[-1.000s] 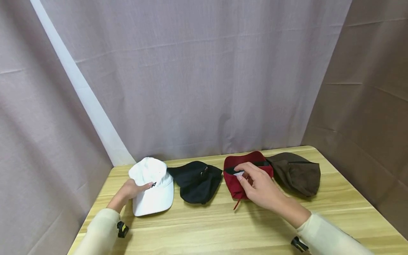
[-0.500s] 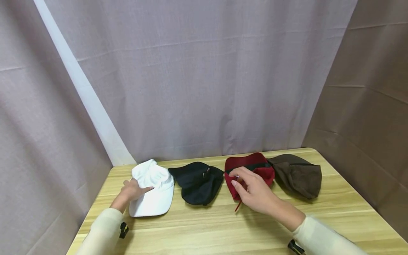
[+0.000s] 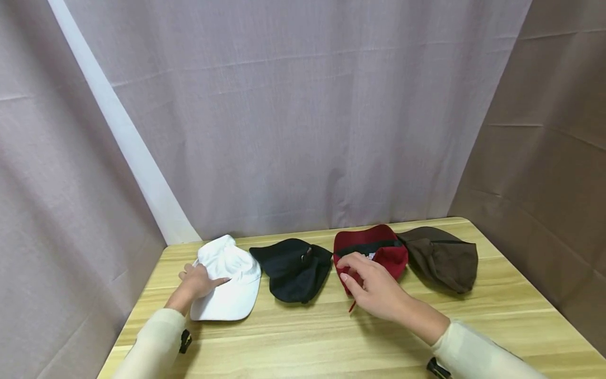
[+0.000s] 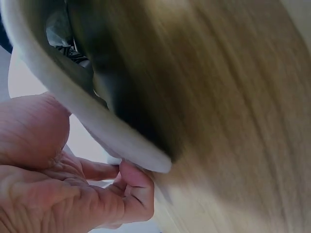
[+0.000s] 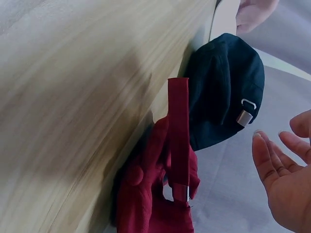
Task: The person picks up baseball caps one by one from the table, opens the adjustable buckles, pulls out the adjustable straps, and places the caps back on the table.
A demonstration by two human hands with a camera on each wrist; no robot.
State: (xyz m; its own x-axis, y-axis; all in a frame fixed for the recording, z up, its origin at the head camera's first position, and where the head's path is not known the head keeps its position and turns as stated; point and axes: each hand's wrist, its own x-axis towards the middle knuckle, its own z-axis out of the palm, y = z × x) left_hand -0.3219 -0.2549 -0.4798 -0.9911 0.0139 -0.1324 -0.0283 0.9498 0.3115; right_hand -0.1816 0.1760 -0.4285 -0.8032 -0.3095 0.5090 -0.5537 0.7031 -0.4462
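In the head view, a white baseball cap lies at the left with its brim toward me. My left hand grips its left side, the thumb across the front. The left wrist view shows bent fingers at the cap's white edge. My right hand hovers over a dark red cap, partly covering it, fingers loosely bent and holding nothing. In the right wrist view, the red cap's back strap sticks out, and the right hand is apart from it.
Between the hands lies a black cap with a metal buckle on its strap. A brown cap adjoins the red one at the right. All rest on a wooden table, with grey curtains behind and at the sides.
The white cap has shifted slightly under my left hand and its crown has creased, mostly in the first half second. My right hand has drifted a little left over the red cap.
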